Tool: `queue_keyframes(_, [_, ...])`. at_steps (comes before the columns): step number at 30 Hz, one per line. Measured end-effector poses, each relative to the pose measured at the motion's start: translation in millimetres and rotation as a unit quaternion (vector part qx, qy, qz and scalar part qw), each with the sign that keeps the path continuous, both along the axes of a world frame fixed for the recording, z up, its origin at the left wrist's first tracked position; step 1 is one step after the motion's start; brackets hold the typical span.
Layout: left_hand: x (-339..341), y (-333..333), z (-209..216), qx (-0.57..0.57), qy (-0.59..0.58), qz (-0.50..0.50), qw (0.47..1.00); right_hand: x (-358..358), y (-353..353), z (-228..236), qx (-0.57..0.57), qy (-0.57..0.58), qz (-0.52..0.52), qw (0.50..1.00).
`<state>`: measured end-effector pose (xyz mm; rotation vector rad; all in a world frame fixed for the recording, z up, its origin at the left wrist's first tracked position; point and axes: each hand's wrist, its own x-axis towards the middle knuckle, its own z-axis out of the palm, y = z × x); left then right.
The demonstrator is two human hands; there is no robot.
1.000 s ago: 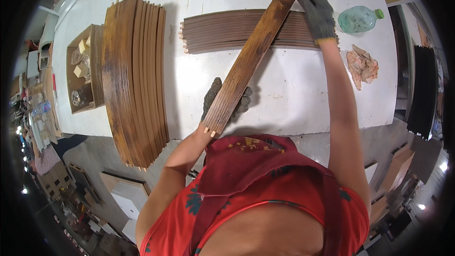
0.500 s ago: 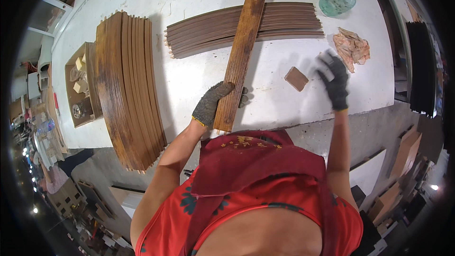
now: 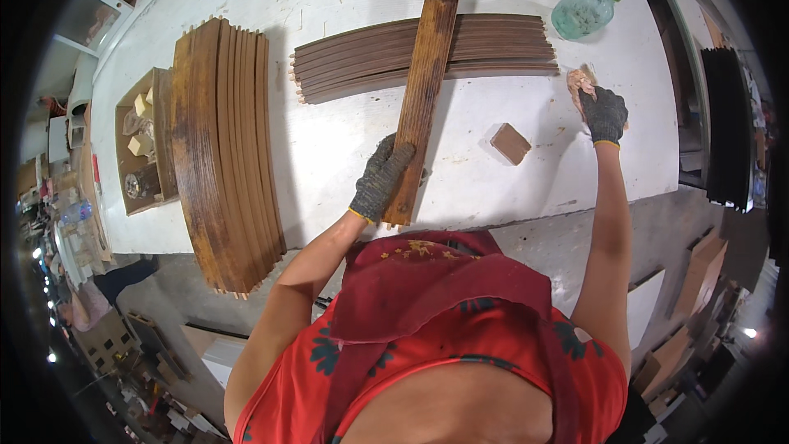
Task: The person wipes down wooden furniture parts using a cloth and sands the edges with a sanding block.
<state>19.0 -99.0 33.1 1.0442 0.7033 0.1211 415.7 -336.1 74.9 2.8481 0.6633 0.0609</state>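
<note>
My left hand [image 3: 380, 179], in a dark knitted glove, is closed round the near end of a long brown wooden slat [image 3: 429, 53]. The slat is tilted slightly, has short pegs at its ends, and crosses over a bundle of darker slats [image 3: 353, 64]. Off to the right, my gloved right hand [image 3: 606, 115] is closed on a crumpled pinkish rag [image 3: 581, 82], covering most of it. Its fingertips are partly hidden in the cloth. Between the hands a small brown square block [image 3: 511, 145] lies on the white table [image 3: 329, 144].
A stack of wooden slats [image 3: 222, 156] stands at the left, beside an open cardboard box [image 3: 123, 119] with pale blocks inside. A greenish plastic bottle [image 3: 585, 14] lies at the far right. The table's front edge runs just before my apron [image 3: 444, 296].
My right hand has moved forward and right, from open above the table to closed on the rag, bunching it. My left hand still holds the slat, which has shifted slightly.
</note>
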Motion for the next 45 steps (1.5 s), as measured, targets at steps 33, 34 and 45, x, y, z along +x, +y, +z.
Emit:
queue_keyframes(33, [6,-4,-1,0.218,0.020,-0.028,0.975,-193,159,-24,0.404,0.536,0.048,0.740])
queue_keyframes(34, [6,-4,-3,0.216,0.022,-0.028,0.976,-201,152,-26,0.432,0.553,0.044,0.711])
queue_keyframes(45, [8,-5,-1,0.234,-0.011,-0.023,0.972,-178,170,-13,0.307,0.442,0.089,0.838])
